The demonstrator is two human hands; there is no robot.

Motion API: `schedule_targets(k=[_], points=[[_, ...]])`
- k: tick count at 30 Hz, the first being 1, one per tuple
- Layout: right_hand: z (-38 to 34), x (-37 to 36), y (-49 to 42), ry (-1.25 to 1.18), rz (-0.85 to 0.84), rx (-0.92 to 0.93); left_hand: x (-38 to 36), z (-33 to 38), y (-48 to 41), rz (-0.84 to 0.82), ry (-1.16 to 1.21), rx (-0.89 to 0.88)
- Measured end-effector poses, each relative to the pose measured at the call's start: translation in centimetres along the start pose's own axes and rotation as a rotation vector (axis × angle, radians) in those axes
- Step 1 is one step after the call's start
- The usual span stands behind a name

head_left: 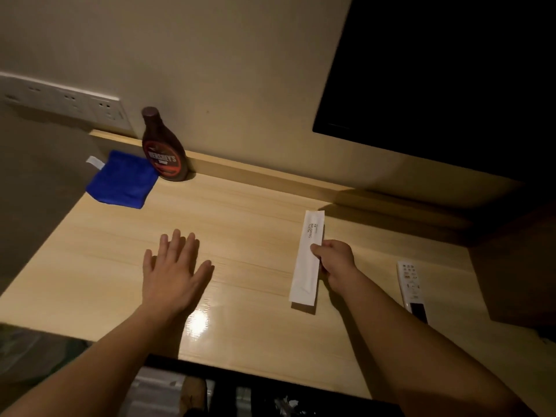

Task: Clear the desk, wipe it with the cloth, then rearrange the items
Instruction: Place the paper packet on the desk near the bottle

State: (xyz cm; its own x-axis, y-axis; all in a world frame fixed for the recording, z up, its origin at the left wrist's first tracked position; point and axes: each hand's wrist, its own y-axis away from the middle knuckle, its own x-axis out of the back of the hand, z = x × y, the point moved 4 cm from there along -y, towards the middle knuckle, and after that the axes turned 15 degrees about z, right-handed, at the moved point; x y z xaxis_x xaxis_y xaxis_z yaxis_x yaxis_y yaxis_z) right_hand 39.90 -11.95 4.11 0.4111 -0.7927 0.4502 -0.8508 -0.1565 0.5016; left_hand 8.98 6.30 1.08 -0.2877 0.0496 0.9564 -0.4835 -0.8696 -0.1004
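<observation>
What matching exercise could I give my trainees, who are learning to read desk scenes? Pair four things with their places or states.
Things:
1. blue folded cloth
2. brown plastic syrup bottle
3. long white paper toothbrush packet
4. white remote control

Places or states:
A. held at its edge by the right hand
B. upright against the wall
C. lying flat at the desk's far left corner
D. lying at the desk's right side

Pairs: 1-C, 2-B, 3-A, 4-D
</observation>
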Motion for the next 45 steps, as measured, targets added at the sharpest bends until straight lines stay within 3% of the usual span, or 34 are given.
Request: schedule_targets(k=[5, 12, 17, 33, 45], points=[[-2.6, -8.7, 2.5, -0.003, -0.142, 0.04, -0.4, -6.7, -0.9, -0.053, -0.126, 0.111], [-5.0, -20.2, 4.5, -0.006, -0.262, 0.022, -1.6, -7.4, -1.1, -0.04, -0.143, 0.104], [-6.2, -25.5, 5.3, -0.037, -0.235, -0.009, -1.5, -7.7, -1.1, -0.038, -0.105, 0.133], [-7.6, -34.0, 8.7, -0.165, -0.278, -0.171, -1.2, -7.7, -1.5, 0.005, -0.155, 0.173], [-7.7, -35.7, 10.3, -0.086, -0.267, -0.161, -0.7, -10.5, -0.5, -0.048, -0.155, 0.35]])
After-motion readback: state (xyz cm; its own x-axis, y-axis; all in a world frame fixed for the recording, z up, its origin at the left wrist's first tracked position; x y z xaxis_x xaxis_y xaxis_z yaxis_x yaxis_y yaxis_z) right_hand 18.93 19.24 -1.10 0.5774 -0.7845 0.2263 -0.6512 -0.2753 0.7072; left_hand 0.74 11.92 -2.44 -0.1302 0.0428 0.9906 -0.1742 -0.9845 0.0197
